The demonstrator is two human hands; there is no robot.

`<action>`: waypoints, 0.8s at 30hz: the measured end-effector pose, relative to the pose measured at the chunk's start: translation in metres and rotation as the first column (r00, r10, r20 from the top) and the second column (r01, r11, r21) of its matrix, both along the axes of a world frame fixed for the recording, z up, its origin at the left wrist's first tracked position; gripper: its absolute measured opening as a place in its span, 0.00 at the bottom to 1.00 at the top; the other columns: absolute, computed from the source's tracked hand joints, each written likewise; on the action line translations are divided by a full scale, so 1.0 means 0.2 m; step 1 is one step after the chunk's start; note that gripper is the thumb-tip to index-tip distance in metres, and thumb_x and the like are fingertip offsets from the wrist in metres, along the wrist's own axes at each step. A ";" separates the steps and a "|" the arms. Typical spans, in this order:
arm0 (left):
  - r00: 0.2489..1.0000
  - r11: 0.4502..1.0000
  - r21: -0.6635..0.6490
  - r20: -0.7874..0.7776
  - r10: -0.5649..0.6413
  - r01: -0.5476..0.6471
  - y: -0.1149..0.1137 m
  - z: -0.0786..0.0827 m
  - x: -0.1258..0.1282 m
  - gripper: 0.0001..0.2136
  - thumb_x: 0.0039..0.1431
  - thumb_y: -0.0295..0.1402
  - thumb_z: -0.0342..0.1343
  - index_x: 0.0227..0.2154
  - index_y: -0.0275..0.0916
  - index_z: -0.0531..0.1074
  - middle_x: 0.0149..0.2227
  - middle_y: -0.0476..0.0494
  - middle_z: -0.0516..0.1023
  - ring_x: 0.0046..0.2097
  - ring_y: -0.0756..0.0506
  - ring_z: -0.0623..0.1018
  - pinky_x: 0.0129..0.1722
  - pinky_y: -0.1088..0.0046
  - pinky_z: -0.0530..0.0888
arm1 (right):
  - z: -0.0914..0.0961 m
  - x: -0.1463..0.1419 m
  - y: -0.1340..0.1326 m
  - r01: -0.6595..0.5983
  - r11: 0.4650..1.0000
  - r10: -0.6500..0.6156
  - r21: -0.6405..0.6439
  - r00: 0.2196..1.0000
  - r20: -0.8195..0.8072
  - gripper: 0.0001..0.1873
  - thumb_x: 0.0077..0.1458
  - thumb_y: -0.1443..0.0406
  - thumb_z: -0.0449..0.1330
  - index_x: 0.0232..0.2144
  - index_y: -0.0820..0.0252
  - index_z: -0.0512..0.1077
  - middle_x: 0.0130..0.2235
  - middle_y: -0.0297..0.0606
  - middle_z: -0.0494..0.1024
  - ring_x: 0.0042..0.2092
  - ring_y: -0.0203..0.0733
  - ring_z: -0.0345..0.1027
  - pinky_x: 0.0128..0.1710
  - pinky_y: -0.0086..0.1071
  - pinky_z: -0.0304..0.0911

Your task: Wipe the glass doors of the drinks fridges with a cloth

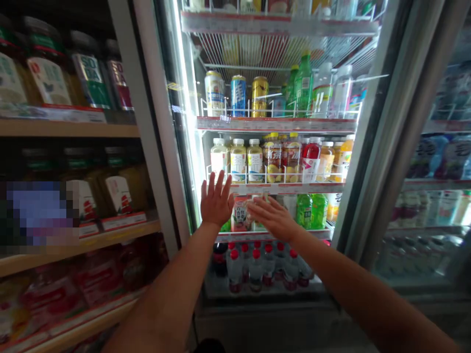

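Both of my arms stretch toward a lit drinks fridge with wire-fronted shelves. My left hand is raised with its fingers spread, holding nothing, in front of the shelf edge below the pale tea bottles. Farther right, my right hand is flat, fingers extended and pointing left, also with nothing in it. It partly covers the cartons on the lower shelf, beside a pink-and-white drink carton. Streaks like glass reflections cross the fridge front; whether either hand touches glass, I cannot tell.
Drink cans and green bottles stand on an upper shelf. Red-capped bottles fill the bottom. At left, an open wooden shelf holds bottled drinks. A metal door frame and another fridge section are at right.
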State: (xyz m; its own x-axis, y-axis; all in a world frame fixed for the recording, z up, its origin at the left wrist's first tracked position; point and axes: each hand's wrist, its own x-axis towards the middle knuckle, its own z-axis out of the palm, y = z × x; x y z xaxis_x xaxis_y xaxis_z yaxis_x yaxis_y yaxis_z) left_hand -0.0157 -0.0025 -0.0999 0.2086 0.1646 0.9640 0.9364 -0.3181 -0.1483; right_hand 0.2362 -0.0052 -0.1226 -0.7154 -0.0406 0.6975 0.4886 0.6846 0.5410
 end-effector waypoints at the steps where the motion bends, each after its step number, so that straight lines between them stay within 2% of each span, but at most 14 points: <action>1: 1.000 1.000 0.005 -0.005 0.002 -0.002 0.00 0.00 0.00 0.30 0.69 0.34 0.50 0.72 0.43 0.54 0.73 0.41 0.54 0.75 0.40 0.43 0.74 0.51 0.42 | 0.04 0.02 0.01 0.043 0.999 -0.043 -0.006 0.991 -0.127 0.32 0.67 0.71 0.53 0.70 0.51 0.56 0.67 0.35 0.68 0.72 0.43 0.54 0.73 0.49 0.51; 3: 1.000 1.000 0.016 -0.013 0.006 -0.006 0.00 0.00 0.00 0.30 0.69 0.35 0.50 0.72 0.43 0.54 0.73 0.40 0.54 0.75 0.40 0.42 0.74 0.51 0.43 | 0.09 0.06 0.02 0.127 0.992 -0.124 -0.020 0.905 -0.407 0.35 0.67 0.71 0.53 0.72 0.50 0.52 0.69 0.37 0.65 0.73 0.46 0.49 0.73 0.53 0.50; 5: 1.000 1.000 0.027 -0.020 0.004 -0.003 0.00 0.00 0.00 0.29 0.69 0.34 0.50 0.71 0.42 0.55 0.72 0.40 0.55 0.75 0.40 0.43 0.74 0.52 0.43 | 0.07 0.08 0.02 0.161 0.986 -0.153 -0.031 0.833 -0.532 0.36 0.66 0.71 0.53 0.73 0.51 0.49 0.70 0.40 0.63 0.74 0.50 0.45 0.72 0.57 0.51; 6: 1.000 0.999 0.033 -0.023 0.001 0.000 0.00 0.00 -0.01 0.29 0.69 0.34 0.50 0.71 0.42 0.55 0.72 0.40 0.55 0.75 0.40 0.43 0.74 0.52 0.43 | 0.03 0.09 0.01 0.147 0.989 -0.138 -0.020 0.859 -0.493 0.36 0.66 0.71 0.54 0.73 0.52 0.49 0.69 0.41 0.64 0.74 0.50 0.46 0.72 0.56 0.53; 8: 1.000 0.999 0.038 -0.025 -0.007 0.008 0.00 0.00 -0.01 0.30 0.69 0.34 0.50 0.71 0.42 0.55 0.72 0.40 0.55 0.75 0.40 0.44 0.74 0.52 0.44 | -0.06 0.11 -0.01 0.084 0.996 -0.079 0.011 0.973 -0.216 0.34 0.67 0.70 0.54 0.72 0.51 0.53 0.67 0.38 0.68 0.72 0.46 0.52 0.71 0.50 0.57; 10: 1.000 0.999 0.038 -0.025 -0.007 0.008 0.00 0.00 -0.01 0.30 0.68 0.34 0.50 0.72 0.43 0.53 0.72 0.40 0.54 0.75 0.39 0.44 0.74 0.51 0.44 | -0.13 0.16 -0.03 0.054 0.998 -0.055 0.014 0.996 0.074 0.29 0.69 0.68 0.53 0.69 0.48 0.59 0.66 0.32 0.70 0.69 0.41 0.59 0.70 0.43 0.58; 11: 1.000 0.999 0.043 -0.026 -0.004 0.005 0.00 0.00 -0.01 0.31 0.68 0.34 0.51 0.72 0.43 0.52 0.73 0.40 0.54 0.75 0.39 0.44 0.74 0.51 0.45 | -0.13 0.19 -0.03 0.076 0.997 -0.077 0.012 0.990 0.116 0.28 0.69 0.69 0.52 0.68 0.47 0.61 0.66 0.31 0.70 0.69 0.40 0.60 0.71 0.42 0.57; 14: 0.999 0.997 0.071 -0.040 0.015 -0.012 0.00 0.00 -0.01 0.32 0.68 0.34 0.51 0.73 0.43 0.50 0.73 0.40 0.53 0.75 0.40 0.44 0.74 0.52 0.45 | -0.06 0.33 0.00 0.216 0.976 -0.213 -0.010 0.957 -0.199 0.30 0.68 0.70 0.52 0.69 0.49 0.59 0.67 0.34 0.68 0.72 0.45 0.54 0.72 0.50 0.54; 16: 0.999 0.997 0.075 -0.042 0.014 -0.011 0.00 0.00 -0.01 0.32 0.68 0.34 0.50 0.73 0.43 0.50 0.73 0.40 0.53 0.75 0.40 0.44 0.74 0.51 0.45 | -0.03 0.40 0.02 0.262 0.965 -0.239 -0.028 0.828 -0.506 0.34 0.67 0.71 0.53 0.71 0.51 0.53 0.70 0.40 0.63 0.74 0.50 0.47 0.71 0.58 0.55; 18: 0.999 0.998 0.067 -0.033 -0.006 0.008 0.01 0.00 -0.01 0.31 0.69 0.34 0.50 0.73 0.44 0.51 0.73 0.40 0.54 0.75 0.40 0.45 0.74 0.51 0.45 | -0.07 0.45 0.01 0.264 0.964 -0.228 -0.033 0.753 -0.617 0.36 0.67 0.71 0.53 0.73 0.52 0.49 0.71 0.44 0.60 0.74 0.53 0.44 0.69 0.61 0.57; 19: 0.999 0.998 0.062 -0.026 -0.021 0.022 0.01 0.00 -0.01 0.31 0.69 0.34 0.50 0.72 0.44 0.51 0.73 0.40 0.54 0.75 0.40 0.45 0.74 0.51 0.45 | -0.12 0.46 0.00 0.249 0.968 -0.224 -0.035 0.789 -0.573 0.37 0.66 0.72 0.53 0.73 0.52 0.48 0.71 0.44 0.61 0.74 0.53 0.44 0.69 0.60 0.58; 21: 0.999 0.997 0.058 -0.017 -0.043 0.043 0.01 0.00 -0.01 0.31 0.68 0.34 0.51 0.72 0.44 0.52 0.73 0.41 0.54 0.75 0.40 0.45 0.74 0.51 0.45 | -0.23 0.49 -0.03 0.201 0.978 -0.210 -0.058 0.934 -0.290 0.37 0.66 0.73 0.52 0.73 0.50 0.50 0.68 0.40 0.66 0.73 0.48 0.49 0.70 0.53 0.60; 23: 0.999 0.998 0.052 -0.013 -0.046 0.046 0.01 0.00 -0.01 0.31 0.68 0.35 0.51 0.72 0.45 0.52 0.73 0.41 0.54 0.75 0.39 0.45 0.74 0.50 0.45 | -0.31 0.53 -0.06 0.186 0.976 -0.190 -0.113 0.982 -0.024 0.36 0.65 0.74 0.51 0.71 0.48 0.53 0.66 0.35 0.69 0.71 0.43 0.55 0.70 0.46 0.59; 24: 0.999 0.998 0.050 -0.013 -0.042 0.043 0.01 0.00 -0.01 0.31 0.68 0.35 0.51 0.72 0.45 0.51 0.73 0.41 0.54 0.75 0.39 0.45 0.74 0.50 0.45 | -0.32 0.57 -0.06 0.201 0.971 -0.201 -0.131 0.979 0.007 0.36 0.65 0.75 0.51 0.71 0.47 0.54 0.66 0.34 0.70 0.70 0.43 0.56 0.71 0.46 0.58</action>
